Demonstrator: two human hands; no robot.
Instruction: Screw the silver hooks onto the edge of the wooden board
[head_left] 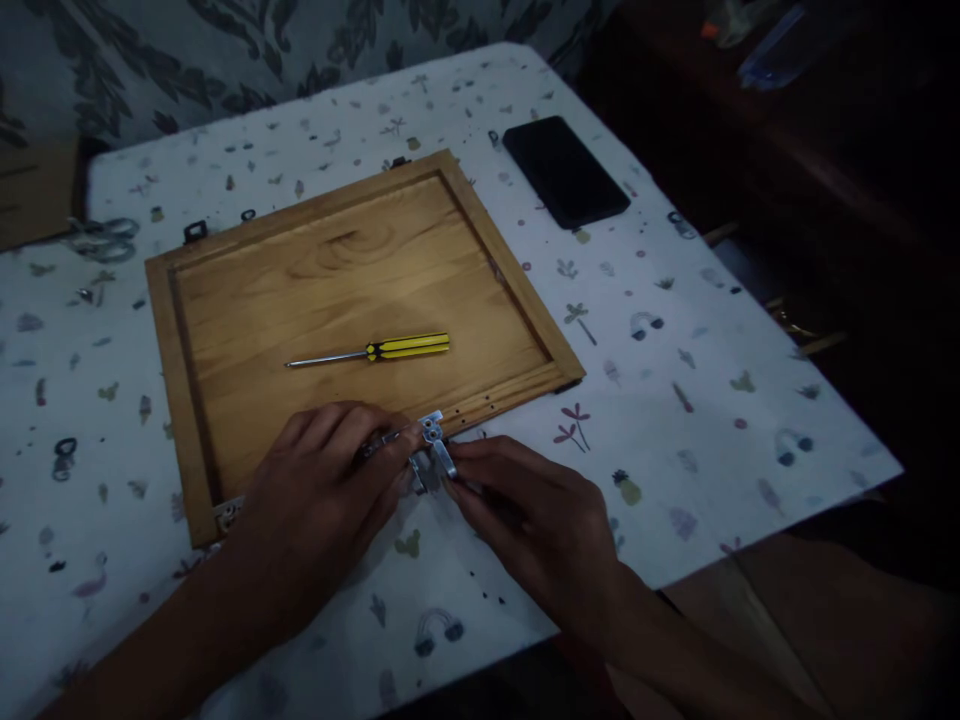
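Observation:
A wooden cabinet door panel (247, 400) lies flat on the patterned tablecloth. At its near edge, both hands meet on a small metal hinge (433, 445). My left hand (322, 490) pinches the hinge from the left, fingers curled. My right hand (536, 520) grips it from the right with fingertips closed. A yellow-and-black screwdriver (375, 350) rests on the panel, untouched, its tip pointing left. Another metal hinge (227, 513) sits at the panel's near left corner.
A black phone (565, 170) lies at the table's far right. Scissors (101, 237) rest at the far left. Small dark fittings (195, 231) sit beyond the panel's far edge. The table edge (885, 465) drops off at right into darkness.

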